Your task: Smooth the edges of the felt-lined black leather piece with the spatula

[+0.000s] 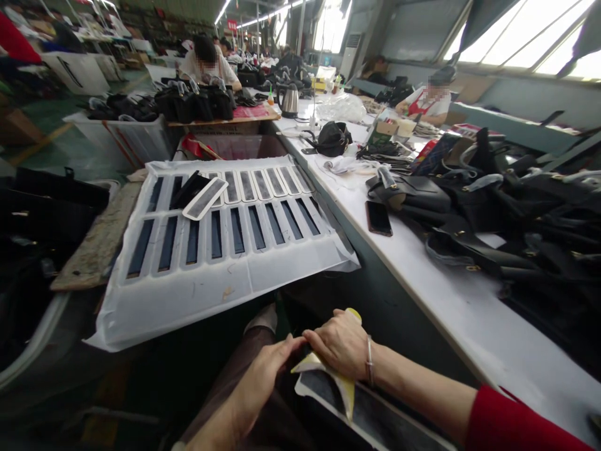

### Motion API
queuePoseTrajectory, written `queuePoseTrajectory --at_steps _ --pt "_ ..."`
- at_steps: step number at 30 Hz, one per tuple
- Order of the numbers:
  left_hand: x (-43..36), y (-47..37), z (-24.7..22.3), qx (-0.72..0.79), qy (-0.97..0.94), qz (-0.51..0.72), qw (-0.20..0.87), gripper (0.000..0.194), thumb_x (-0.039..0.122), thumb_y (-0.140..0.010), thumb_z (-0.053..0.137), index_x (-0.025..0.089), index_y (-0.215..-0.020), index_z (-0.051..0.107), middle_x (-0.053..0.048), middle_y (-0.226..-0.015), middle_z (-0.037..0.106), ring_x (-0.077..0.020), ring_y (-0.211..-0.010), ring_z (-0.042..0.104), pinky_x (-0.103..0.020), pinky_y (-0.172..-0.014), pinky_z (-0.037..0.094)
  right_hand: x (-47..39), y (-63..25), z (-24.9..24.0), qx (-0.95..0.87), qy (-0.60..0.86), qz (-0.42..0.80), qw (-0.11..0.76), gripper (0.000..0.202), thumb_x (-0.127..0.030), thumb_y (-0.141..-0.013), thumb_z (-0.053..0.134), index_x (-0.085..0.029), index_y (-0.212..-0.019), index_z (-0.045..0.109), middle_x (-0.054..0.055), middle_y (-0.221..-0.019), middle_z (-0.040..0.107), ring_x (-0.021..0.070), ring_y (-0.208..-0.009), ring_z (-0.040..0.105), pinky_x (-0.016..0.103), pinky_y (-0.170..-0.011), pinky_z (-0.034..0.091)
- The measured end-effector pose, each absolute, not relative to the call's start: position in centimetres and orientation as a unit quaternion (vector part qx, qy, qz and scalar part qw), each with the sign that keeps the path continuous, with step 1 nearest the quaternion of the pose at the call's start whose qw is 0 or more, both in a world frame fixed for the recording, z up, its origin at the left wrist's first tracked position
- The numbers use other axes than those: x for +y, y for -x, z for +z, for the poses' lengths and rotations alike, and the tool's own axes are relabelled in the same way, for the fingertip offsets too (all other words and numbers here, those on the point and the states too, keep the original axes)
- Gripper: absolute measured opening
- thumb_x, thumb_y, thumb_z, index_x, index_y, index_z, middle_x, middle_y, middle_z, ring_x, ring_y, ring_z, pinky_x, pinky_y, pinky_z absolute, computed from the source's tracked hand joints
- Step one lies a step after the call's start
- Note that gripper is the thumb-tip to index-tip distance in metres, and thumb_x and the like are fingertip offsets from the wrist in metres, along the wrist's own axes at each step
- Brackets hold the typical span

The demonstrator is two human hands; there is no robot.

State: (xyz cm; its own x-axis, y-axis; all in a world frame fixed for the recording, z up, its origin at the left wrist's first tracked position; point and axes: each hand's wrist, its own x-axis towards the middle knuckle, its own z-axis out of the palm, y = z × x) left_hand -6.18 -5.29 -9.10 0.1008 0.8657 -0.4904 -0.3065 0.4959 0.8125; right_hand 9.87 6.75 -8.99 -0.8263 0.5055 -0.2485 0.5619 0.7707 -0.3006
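Over my lap lies a long dark panel with a pale border (394, 413). A yellow-and-white sheet (346, 391) curls up from its near-left end, under my right hand (340, 344). My right hand is closed around this sheet, and a bit of yellow shows past its knuckles. My left hand (265, 376) is beside it, fingers stretched out, with its fingertips at my right thumb. Ahead, a white sheet (188, 300) carries two rows of dark strips; a loose pale-edged strip (205, 199) lies tilted across the upper row, next to a black piece (190, 190).
A white table (422, 263) runs along the right with a phone (378, 218), a pile of black bags (516, 219) and a kettle (288, 100). Black items (47, 200) fill a bin at left. Two people (209, 62) (429, 100) sit farther back.
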Motion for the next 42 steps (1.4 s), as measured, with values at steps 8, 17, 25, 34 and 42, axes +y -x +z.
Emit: queuePoseTrajectory --at_steps 8,17,25,34,42 --pt "-3.7 6.4 -10.0 0.58 -0.297 0.368 0.663 0.047 0.031 -0.077 0.064 0.009 -0.118 0.07 -0.012 -0.105 0.077 -0.0329 -0.113 0.064 -0.044 -0.101 0.043 9.8 -12.8 -10.3 0.764 -0.512 -0.384 0.079 0.078 -0.059 -0.1 0.005 -0.019 -0.058 0.056 0.01 -0.064 0.064 0.0206 -0.061 0.06 0.029 -0.054 0.037" --pt "-3.1 5.8 -8.6 0.532 -0.312 0.38 0.689 0.031 0.027 -0.084 0.061 0.017 -0.109 0.076 -0.003 -0.086 0.077 -0.0218 -0.084 0.067 -0.027 -0.073 0.045 9.3 -10.8 -9.1 0.673 -0.399 -0.62 0.05 0.081 -0.089 -0.08 0.025 -0.016 -0.088 0.06 0.002 -0.08 0.053 0.0174 -0.074 0.047 0.03 -0.066 0.039" --pt "-3.3 4.9 -8.9 0.558 -0.336 0.377 0.658 0.033 0.026 -0.089 0.055 0.014 -0.113 0.074 -0.002 -0.076 0.072 -0.0173 -0.073 0.059 -0.025 -0.064 0.043 9.8 -10.9 -9.6 0.607 -0.291 -0.739 0.034 0.092 -0.074 -0.07 0.066 -0.013 -0.137 0.045 -0.003 -0.079 0.047 0.0138 -0.069 0.042 0.026 -0.062 0.034" --pt "-4.1 4.4 -9.3 0.618 -0.42 0.348 0.566 0.034 0.028 -0.093 0.048 0.016 -0.114 0.072 -0.001 -0.076 0.063 -0.0158 -0.069 0.052 -0.027 -0.073 0.045 8.3 -10.1 -9.4 0.716 -0.286 -0.636 0.03 0.033 -0.036 -0.083 0.064 -0.02 -0.113 0.064 -0.001 -0.083 0.061 0.0165 -0.074 0.055 0.026 -0.066 0.036" --pt "-4.7 4.7 -9.5 0.579 -0.453 0.364 0.572 0.04 0.036 -0.097 0.043 0.017 -0.123 0.066 -0.006 -0.095 0.07 -0.0188 -0.081 0.058 -0.028 -0.079 0.046 8.8 -10.0 -9.1 0.743 -0.274 -0.608 0.06 0.039 -0.036 -0.082 0.062 -0.018 -0.116 0.064 0.001 -0.086 0.063 0.0173 -0.075 0.056 0.026 -0.067 0.041"
